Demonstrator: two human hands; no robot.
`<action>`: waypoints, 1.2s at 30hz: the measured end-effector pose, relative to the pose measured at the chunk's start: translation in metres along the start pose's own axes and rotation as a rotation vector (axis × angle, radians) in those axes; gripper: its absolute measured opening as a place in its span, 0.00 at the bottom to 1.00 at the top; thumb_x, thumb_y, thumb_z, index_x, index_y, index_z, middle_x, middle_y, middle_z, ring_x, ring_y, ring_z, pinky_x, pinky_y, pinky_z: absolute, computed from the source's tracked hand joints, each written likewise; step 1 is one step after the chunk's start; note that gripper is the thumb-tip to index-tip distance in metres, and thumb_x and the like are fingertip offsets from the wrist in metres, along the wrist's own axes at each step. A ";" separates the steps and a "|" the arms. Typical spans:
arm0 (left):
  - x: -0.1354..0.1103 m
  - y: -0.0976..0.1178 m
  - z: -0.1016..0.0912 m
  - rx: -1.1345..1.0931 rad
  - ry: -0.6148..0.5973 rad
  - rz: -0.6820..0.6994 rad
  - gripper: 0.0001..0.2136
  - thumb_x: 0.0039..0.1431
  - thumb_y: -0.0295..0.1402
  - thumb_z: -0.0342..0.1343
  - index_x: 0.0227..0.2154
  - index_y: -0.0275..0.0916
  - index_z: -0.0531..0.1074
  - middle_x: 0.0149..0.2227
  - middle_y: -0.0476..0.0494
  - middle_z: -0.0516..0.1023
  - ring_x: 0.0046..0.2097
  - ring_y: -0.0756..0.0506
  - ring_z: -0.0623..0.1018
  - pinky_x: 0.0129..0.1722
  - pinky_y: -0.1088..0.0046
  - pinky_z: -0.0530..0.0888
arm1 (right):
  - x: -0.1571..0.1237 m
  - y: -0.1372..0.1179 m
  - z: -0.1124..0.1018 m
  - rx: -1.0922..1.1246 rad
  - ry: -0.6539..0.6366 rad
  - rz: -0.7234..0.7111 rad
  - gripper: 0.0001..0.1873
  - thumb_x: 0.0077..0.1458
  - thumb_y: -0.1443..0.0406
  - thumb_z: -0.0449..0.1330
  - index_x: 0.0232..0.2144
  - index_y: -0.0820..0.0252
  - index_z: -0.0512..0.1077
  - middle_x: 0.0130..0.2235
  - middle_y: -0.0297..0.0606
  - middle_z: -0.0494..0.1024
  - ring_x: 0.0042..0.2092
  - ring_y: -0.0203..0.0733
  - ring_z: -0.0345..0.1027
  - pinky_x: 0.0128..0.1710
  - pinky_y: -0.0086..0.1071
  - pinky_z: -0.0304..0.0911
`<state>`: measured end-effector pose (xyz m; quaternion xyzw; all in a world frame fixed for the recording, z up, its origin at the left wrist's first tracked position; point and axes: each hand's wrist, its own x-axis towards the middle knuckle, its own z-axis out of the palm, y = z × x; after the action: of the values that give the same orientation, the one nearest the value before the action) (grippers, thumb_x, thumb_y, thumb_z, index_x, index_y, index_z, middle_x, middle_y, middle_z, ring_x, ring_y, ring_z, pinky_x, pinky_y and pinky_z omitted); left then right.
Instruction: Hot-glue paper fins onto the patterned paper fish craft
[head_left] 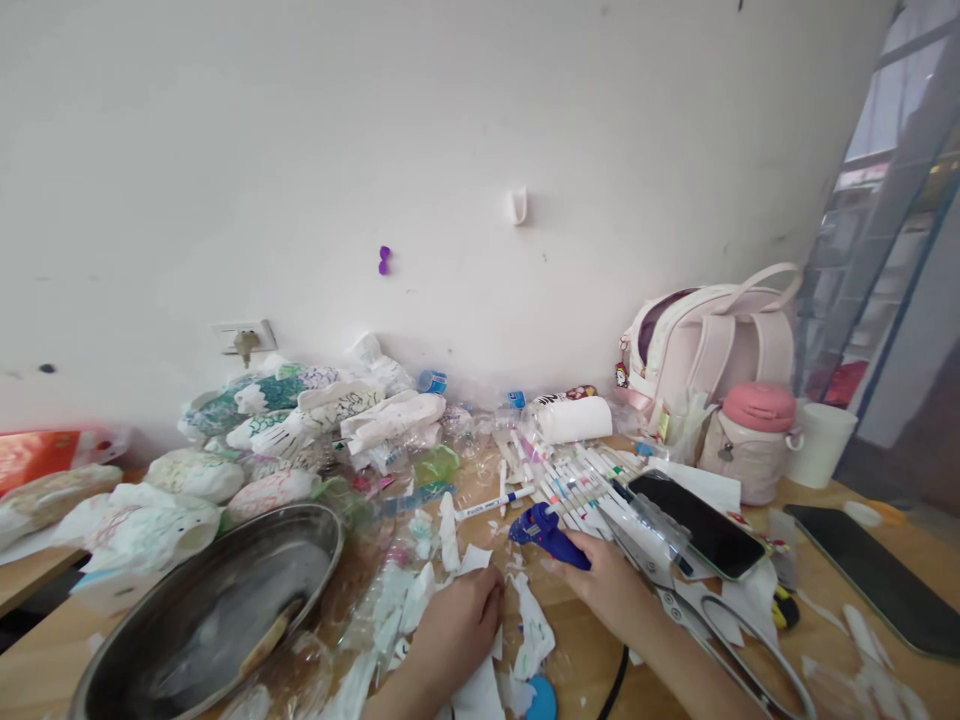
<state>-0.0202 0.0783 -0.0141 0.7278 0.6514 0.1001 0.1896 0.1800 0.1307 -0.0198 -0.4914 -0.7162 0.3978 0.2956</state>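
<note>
My right hand (600, 580) is wrapped round the handle of a blue hot glue gun (544, 530), whose nozzle end lies over the table beside the markers. A dark cord (616, 685) runs below that hand. My left hand (466, 615) is closed, its fingers curled down over white paper scraps (480, 690); anything within them is hidden from me. Between the two hands lies a torn white strip with green marks (534, 625). A capped white marker (495, 503) is just beyond the glue gun.
At left stands a metal basin (330, 530) with a brown piece inside. Decorated paper-wrapped bundles (277, 430) pile against the wall. To my right are large scissors (682, 605), a phone (697, 520), a pink-lidded jar (750, 440), a white cup (821, 445) and a backpack (720, 340).
</note>
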 end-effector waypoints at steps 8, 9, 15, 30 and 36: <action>0.001 0.000 0.000 0.012 -0.004 0.005 0.13 0.61 0.30 0.38 0.36 0.42 0.70 0.40 0.43 0.79 0.43 0.45 0.77 0.39 0.72 0.68 | 0.006 0.009 -0.003 0.007 -0.010 0.011 0.17 0.47 0.61 0.56 0.37 0.65 0.75 0.34 0.42 0.78 0.36 0.48 0.68 0.38 0.36 0.61; 0.001 0.000 0.000 0.014 -0.006 0.003 0.13 0.61 0.30 0.38 0.36 0.42 0.70 0.39 0.43 0.79 0.42 0.44 0.77 0.38 0.71 0.68 | 0.006 0.010 -0.003 0.008 -0.008 0.016 0.17 0.47 0.61 0.56 0.37 0.65 0.75 0.34 0.42 0.78 0.36 0.48 0.68 0.38 0.37 0.61; 0.000 0.003 -0.001 0.022 -0.005 0.000 0.12 0.61 0.31 0.39 0.36 0.42 0.69 0.39 0.44 0.79 0.42 0.45 0.77 0.38 0.72 0.68 | 0.007 0.016 -0.001 -0.004 0.020 0.023 0.16 0.47 0.61 0.56 0.38 0.62 0.75 0.38 0.42 0.78 0.41 0.49 0.68 0.44 0.38 0.61; 0.000 0.002 0.001 0.027 -0.010 -0.011 0.11 0.61 0.31 0.40 0.37 0.42 0.69 0.39 0.45 0.79 0.42 0.45 0.77 0.37 0.73 0.67 | 0.006 0.008 0.000 -0.009 -0.018 0.065 0.21 0.46 0.56 0.55 0.38 0.65 0.73 0.35 0.45 0.77 0.38 0.51 0.69 0.38 0.37 0.61; 0.001 0.002 0.000 0.029 -0.013 -0.013 0.11 0.61 0.31 0.40 0.36 0.42 0.68 0.39 0.45 0.79 0.42 0.45 0.77 0.37 0.73 0.67 | 0.002 0.002 0.004 -0.046 0.018 0.061 0.21 0.48 0.59 0.54 0.42 0.64 0.73 0.39 0.45 0.78 0.41 0.51 0.70 0.43 0.38 0.61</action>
<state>-0.0181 0.0790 -0.0132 0.7270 0.6561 0.0846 0.1839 0.1765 0.1322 -0.0233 -0.5232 -0.7070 0.3859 0.2783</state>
